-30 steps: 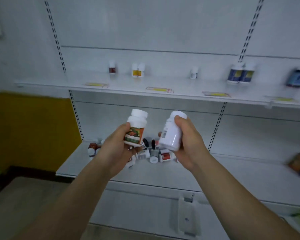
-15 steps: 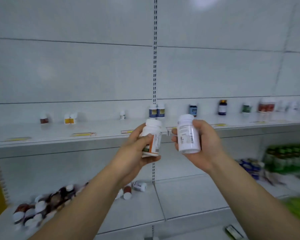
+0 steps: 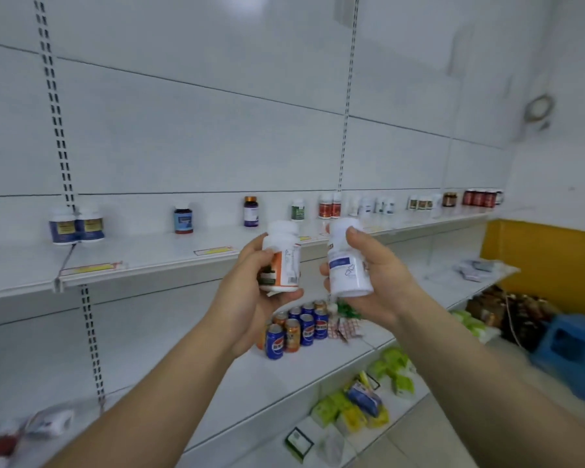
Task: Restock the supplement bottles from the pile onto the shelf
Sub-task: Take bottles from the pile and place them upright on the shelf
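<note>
My view has swung right along the shelf (image 3: 190, 261), leaving the pile far left. My left hand (image 3: 250, 292) grips the orange-label bottle (image 3: 284, 261), my right hand (image 3: 375, 275) the white bottle (image 3: 347, 261); matching spots should be near.

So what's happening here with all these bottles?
A person is stocking a shop shelf. The left hand grips a white bottle with an orange label, and the right hand grips a white bottle with a blue label. Both are held up in front of the upper shelf, where other bottles already stand spaced out. Neither has been set down yet.
</note>
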The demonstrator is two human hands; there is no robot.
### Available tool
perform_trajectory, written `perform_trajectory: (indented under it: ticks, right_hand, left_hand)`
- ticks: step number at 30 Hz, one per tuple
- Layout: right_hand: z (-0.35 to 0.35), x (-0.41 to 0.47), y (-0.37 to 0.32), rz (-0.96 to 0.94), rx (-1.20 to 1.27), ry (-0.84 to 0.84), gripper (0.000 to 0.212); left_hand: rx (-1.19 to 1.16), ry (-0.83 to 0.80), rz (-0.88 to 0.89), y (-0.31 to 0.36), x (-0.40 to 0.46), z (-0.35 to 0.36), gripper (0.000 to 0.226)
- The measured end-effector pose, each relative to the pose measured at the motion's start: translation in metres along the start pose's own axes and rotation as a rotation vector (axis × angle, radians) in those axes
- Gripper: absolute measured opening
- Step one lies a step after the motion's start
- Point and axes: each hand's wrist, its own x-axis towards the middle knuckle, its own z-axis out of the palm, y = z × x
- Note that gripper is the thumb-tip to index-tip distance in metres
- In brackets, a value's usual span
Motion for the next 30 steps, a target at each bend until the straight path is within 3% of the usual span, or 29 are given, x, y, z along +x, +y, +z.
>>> perform_trajectory:
  ticks: [4,8,12,18,23,30]
  right_hand:
    - [-0.047,0.026,-0.015,-0.075,-0.122,0.019,0.030]
    - [-0.084,0.073,-0.022,-0.033,-0.042,0.135,0.035]
    - [-0.109,0.134,-0.026,-0.144,-0.133,0.095,0.042]
    - [-0.153,0.231,-0.031,-0.242,-0.277,0.134,0.012]
    - [-0.184,0.292,-0.034,-0.197,-0.212,0.111,0.012]
    - [-0.267,0.342,-0.057,-0.159,-0.190,0.063,0.011]
  left_hand:
    - [0.007,-0.034,-0.049,-0.029,0.042,0.028,0.034]
    - [-0.013,-0.035,-0.080,-0.052,0.098,0.037,0.034]
    - [-0.045,-0.059,-0.070,-0.076,0.161,0.033,0.032]
    - [-0.076,-0.077,-0.070,-0.101,0.255,0.035,0.034]
    - [0.054,-0.043,-0.028,-0.117,0.303,0.040,0.051]
    - [0.320,-0.004,0.051,-0.165,0.357,0.094,0.053]
